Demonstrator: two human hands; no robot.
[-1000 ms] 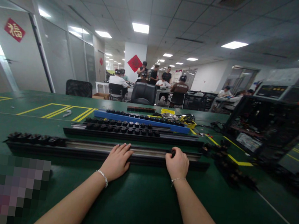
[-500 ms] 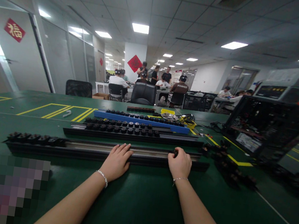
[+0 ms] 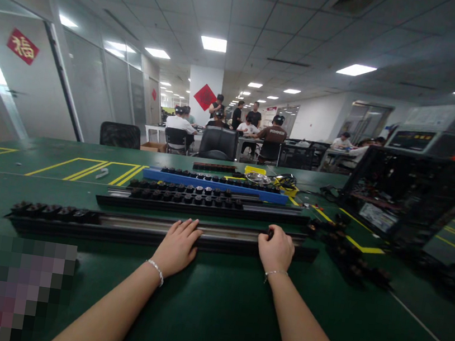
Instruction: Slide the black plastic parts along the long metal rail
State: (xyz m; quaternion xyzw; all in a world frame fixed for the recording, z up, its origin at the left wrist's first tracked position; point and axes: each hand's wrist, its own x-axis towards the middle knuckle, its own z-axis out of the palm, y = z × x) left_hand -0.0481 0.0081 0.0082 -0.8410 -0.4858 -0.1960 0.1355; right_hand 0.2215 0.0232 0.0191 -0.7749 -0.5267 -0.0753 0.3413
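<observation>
A long black rail (image 3: 126,226) lies across the green table (image 3: 207,314) in front of me, with a row of small black parts (image 3: 52,210) seated at its left end. My left hand (image 3: 177,245) rests flat on the rail's near edge, fingers stretched out. My right hand (image 3: 275,250) is closed in a pinch on a small black part (image 3: 270,233) at the rail's groove, toward its right end.
Behind lie a second black rail (image 3: 201,205) and a blue rail (image 3: 215,183), both carrying black parts. Loose black parts (image 3: 351,255) lie scattered to the right, beside an open black machine case (image 3: 415,191). Several people sit and stand at far tables. Yellow lines mark the table.
My right hand has slid a little to the right along the rail with the small black part. My left hand has stayed put.
</observation>
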